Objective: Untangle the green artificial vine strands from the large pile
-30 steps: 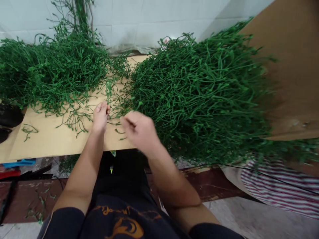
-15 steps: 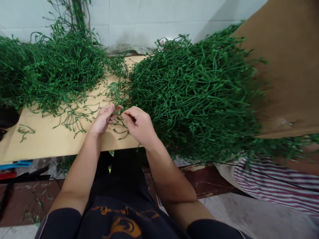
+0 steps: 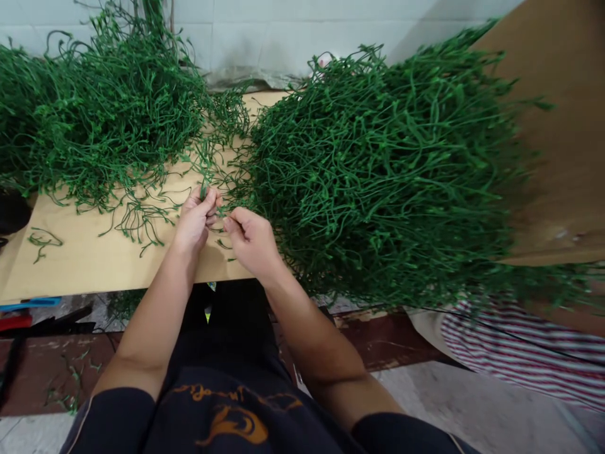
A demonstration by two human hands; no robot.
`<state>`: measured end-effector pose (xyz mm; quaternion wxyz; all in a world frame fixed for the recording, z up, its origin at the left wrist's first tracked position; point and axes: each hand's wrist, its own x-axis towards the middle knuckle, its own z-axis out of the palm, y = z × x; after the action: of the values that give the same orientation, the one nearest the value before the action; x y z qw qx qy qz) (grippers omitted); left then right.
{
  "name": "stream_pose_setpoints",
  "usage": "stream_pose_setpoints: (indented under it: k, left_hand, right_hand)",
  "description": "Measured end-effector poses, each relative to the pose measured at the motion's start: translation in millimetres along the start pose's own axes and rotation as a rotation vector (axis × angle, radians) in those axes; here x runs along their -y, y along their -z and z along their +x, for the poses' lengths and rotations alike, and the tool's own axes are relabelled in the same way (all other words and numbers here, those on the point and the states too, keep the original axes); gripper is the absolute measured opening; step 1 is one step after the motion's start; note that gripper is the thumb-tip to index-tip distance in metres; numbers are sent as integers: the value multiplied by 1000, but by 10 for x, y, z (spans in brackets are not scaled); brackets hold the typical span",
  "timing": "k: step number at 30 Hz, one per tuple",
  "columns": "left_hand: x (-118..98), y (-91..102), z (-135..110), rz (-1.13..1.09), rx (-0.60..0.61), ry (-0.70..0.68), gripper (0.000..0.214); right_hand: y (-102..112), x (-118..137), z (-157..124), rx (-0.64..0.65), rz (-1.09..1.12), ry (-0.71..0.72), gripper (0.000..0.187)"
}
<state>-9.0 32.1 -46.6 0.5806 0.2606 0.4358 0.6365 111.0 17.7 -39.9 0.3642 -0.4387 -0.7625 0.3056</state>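
My left hand [image 3: 196, 217] is closed on a few thin green stems [image 3: 204, 176], whose tips stick up past the thumb. Close to its right, my right hand [image 3: 253, 239] holds its thumb and forefinger pinched together; whatever sits between them is too small to make out. Both hands are just above the cardboard sheet [image 3: 108, 268]. Loose green stems with small budded tips [image 3: 137, 221] lie scattered left of my hands. A big heap of such stems [image 3: 378, 157] rises beside my right hand.
Another heap of green stems [image 3: 108, 113] covers the far left, against the tiled wall [image 3: 293, 47]. A tall cardboard panel [image 3: 562, 145] borders the right. Below the table's left edge lie a blue tool [image 3: 35, 302] and a red item [image 3: 14, 323]. Striped cloth [image 3: 520, 347] shows at lower right.
My left hand has closed round the stems and moved slightly up. My right hand has shifted a little left, staying pinched. The whole view has also shifted slightly.
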Motion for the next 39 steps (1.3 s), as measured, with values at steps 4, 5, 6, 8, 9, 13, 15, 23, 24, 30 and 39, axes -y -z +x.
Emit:
stream_pose_setpoints:
  k: [4, 5, 6, 8, 9, 13, 15, 23, 24, 30, 39]
  left_hand:
    - [43, -53, 32, 11, -105, 40, 17]
    - [33, -46, 51, 20, -148, 53, 18]
    - [10, -26, 73, 21, -199, 60, 18]
    - [-77, 43, 114, -1, -306, 12, 19]
    - [-133, 83, 124, -23, -343, -38, 19]
    - [-293, 154, 46, -23, -151, -90, 21]
    - [-285, 126, -31, 57, 13, 9, 23]
    - [-107, 41, -90, 325, 127, 101, 22]
    - [-99, 29, -90, 369, 123, 98, 21]
    - [-85, -27, -119, 537, 226, -36, 15]
    - [-124, 59, -111, 456, 172, -65, 31]
  right_hand:
    - [-82, 11, -56, -34, -80, 48, 23]
    - [-90, 42, -98, -47, -107, 65, 24]
    - [-90, 92, -154, -50, -126, 100, 25]
    - [-67, 241, -287, -11, -122, 243, 25]
    - [-38, 323, -345, 22, -97, 344, 25]
    - [276, 434, -319, -108, -100, 466, 22]
    - [579, 288, -141, -295, -260, 278, 22]
    - [1430, -200, 188, -631, -772, 88, 40]
    - [1340, -168, 169, -630, -744, 103, 40]
    - [396, -41, 219, -135, -376, 100, 32]
    - [111, -173, 343, -55, 433, -79, 21]
